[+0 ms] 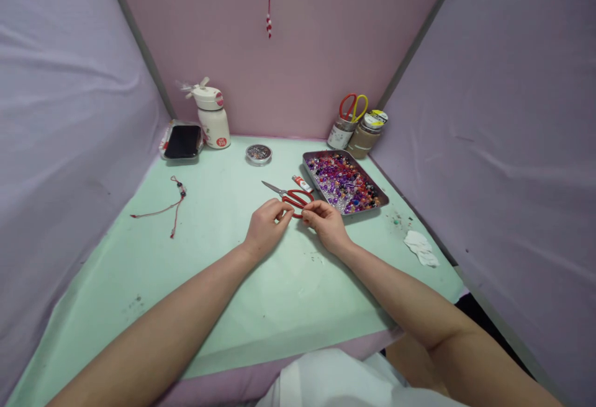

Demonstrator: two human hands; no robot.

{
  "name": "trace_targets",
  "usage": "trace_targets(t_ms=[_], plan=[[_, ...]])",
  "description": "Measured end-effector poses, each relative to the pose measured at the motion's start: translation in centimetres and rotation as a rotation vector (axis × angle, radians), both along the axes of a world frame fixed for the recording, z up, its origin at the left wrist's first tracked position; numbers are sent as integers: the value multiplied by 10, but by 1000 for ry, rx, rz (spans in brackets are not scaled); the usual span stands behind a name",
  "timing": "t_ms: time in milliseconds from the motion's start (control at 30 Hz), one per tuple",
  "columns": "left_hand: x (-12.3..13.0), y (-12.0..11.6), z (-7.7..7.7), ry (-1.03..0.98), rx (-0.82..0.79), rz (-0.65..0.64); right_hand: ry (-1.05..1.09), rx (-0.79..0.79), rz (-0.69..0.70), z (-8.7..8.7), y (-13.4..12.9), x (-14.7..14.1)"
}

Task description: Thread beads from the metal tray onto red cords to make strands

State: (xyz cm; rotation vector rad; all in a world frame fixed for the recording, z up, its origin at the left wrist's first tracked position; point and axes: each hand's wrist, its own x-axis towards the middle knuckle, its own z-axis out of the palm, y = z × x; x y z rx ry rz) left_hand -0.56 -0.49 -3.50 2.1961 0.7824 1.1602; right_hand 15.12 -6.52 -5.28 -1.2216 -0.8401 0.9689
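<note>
Near the middle of the table, my left hand and my right hand face each other, fingertips a short gap apart. Each is closed in a pinch; whatever lies between the fingers is too small to make out. Just beyond the fingertips lie scissors with red handles, blades pointing left. A red-and-white lighter rests behind the handles. To the right of it is a metal tray filled with purple, red, clear and dark beads, close to my right hand.
On the left lies a knotted cord with dark beads. Along the back stand a white bottle, a black phone-like slab, a round container, a cup with scissors and a jar. Crumpled tissue lies right.
</note>
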Motion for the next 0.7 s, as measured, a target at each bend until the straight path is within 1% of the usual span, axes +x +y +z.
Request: trace_targets(t_ms=[200,367,533,600,700], plan=[[0,0,1,35,17,-35,-27,8,18,5,-2,-3],[2,-2,0,39,-40,-64,-88,-3,26,9,-5,-7],[5,-5,1,15,-169,-47,-214,21,0,11,-6,-7],[5,-5,1,-2,-259,-44,-272,25,-18,14,-6,-6],[6,-6,2,-35,-423,-85,-357,44,-47,21,-7,-3]])
